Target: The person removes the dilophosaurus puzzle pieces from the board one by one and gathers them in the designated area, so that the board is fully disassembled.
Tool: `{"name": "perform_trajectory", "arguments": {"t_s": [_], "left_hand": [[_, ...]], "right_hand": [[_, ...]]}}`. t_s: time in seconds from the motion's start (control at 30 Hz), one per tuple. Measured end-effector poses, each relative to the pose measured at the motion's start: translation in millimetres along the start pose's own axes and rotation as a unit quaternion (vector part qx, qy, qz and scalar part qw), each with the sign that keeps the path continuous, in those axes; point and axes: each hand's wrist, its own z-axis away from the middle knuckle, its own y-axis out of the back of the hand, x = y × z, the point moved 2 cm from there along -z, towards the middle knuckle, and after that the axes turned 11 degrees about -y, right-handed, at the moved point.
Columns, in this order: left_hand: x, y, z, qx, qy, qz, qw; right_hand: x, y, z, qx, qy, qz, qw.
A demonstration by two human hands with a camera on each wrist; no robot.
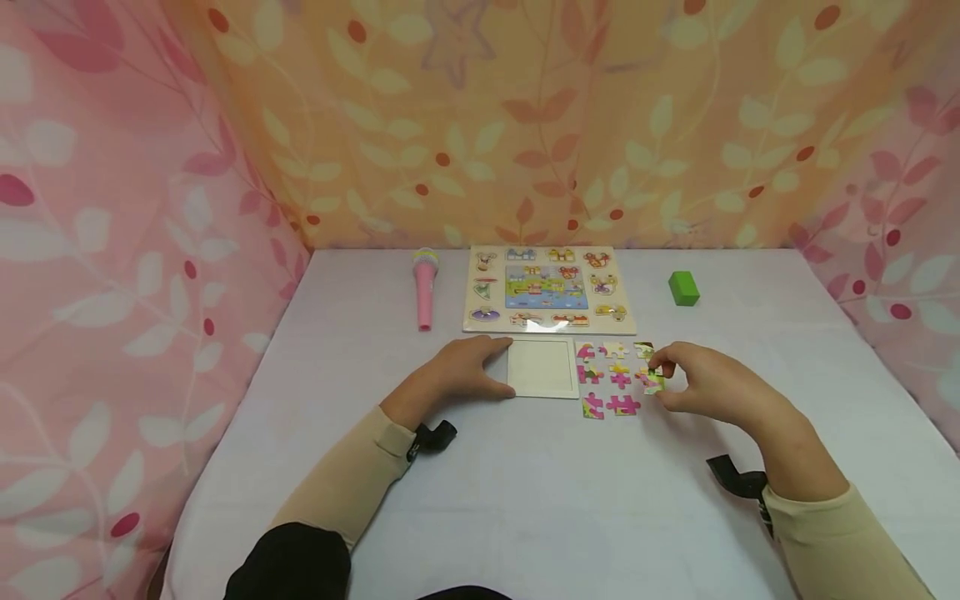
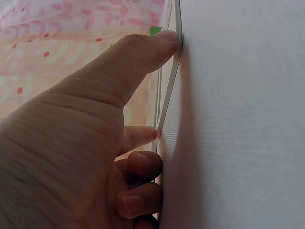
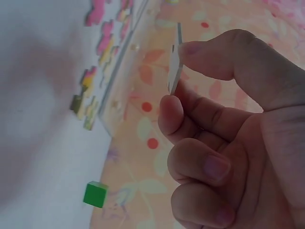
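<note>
My left hand (image 1: pixel 467 368) holds the left side of a white, square puzzle tray (image 1: pixel 543 368), index finger at the far corner and thumb at the near one. In the left wrist view the thumb (image 2: pixel 159 46) presses the tray's rim, and the lower fingers are curled. Right of the tray lie several pink, yellow and green jigsaw pieces (image 1: pixel 619 381). My right hand (image 1: pixel 708 383) pinches a jigsaw piece (image 1: pixel 654 382) between thumb and fingers, over the right column. In the right wrist view that piece (image 3: pixel 175 64) stands edge-on, clear of the cloth.
Behind the tray lies a wooden picture board (image 1: pixel 546 289) with pegged shapes. A pink toy microphone (image 1: pixel 425 292) is at its left, and a green block (image 1: pixel 683 288) stands back right. White cloth (image 1: pixel 525 500) covers the table; patterned curtains (image 1: pixel 525 125) enclose it.
</note>
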Motion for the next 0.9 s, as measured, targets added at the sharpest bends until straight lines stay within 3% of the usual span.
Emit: {"name": "perform_trajectory", "arguments": {"t_s": [0.53, 0.9], "left_hand": [[-3.6, 6.5, -2.4, 0.008, 0.009, 0.004, 0.9999], [-3.8, -1.8, 2.8, 0.01, 0.022, 0.014, 0.9996]], "right_hand": [[16.9, -16.3, -11.2, -0.041, 0.003, 0.016, 0.999], [21.6, -28.4, -8.7, -0.051, 0.0, 0.033, 0.9982]]}}
